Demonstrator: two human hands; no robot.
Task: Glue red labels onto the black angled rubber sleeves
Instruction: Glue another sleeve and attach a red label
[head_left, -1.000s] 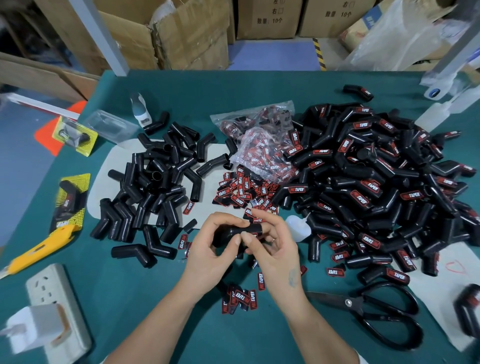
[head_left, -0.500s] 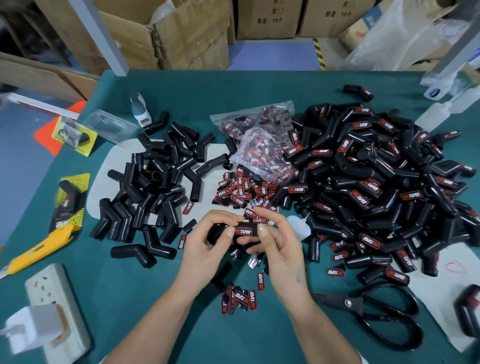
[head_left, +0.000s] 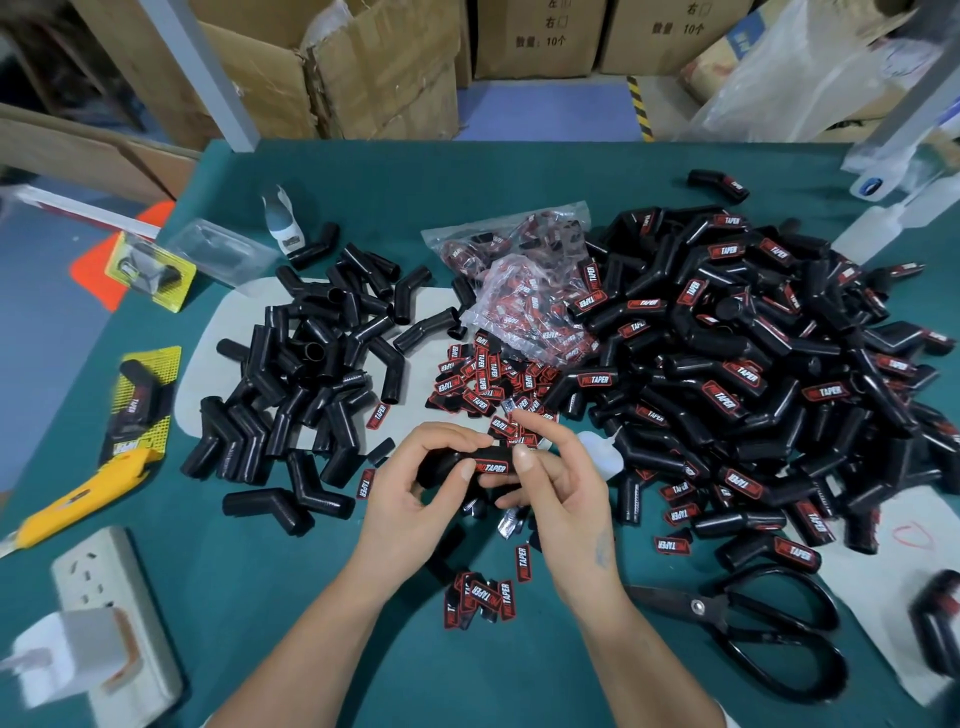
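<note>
So compared with a second ago, the right hand (head_left: 563, 488) has pulled its thumb back off the sleeve (head_left: 447, 464) and you can now read the red label (head_left: 491, 467) sitting on it, where before the fingers were covering that spot. I'd take that to mean the label is down and this piece is basically done, just needs a last press or a toss onto the finished pile (head_left: 753, 374) out past the right fingertips. The left hand (head_left: 415, 486) grips the sleeve, fingers curled over the top and thumb tip right at the label's left end. The right hand's thumb and forefinger stand just off the label's right end, while its lower fingers look curled under the sleeve, though I can't really tell how much they're holding it from this angle. The unlabelled sleeves (head_left: 306, 374) lie beyond the left fingers, and loose labels (head_left: 480, 379) sit on the bench (head_left: 467, 197) just past both sets of fingertips, with a few more labels (head_left: 480, 597) down between the wrists.
</note>
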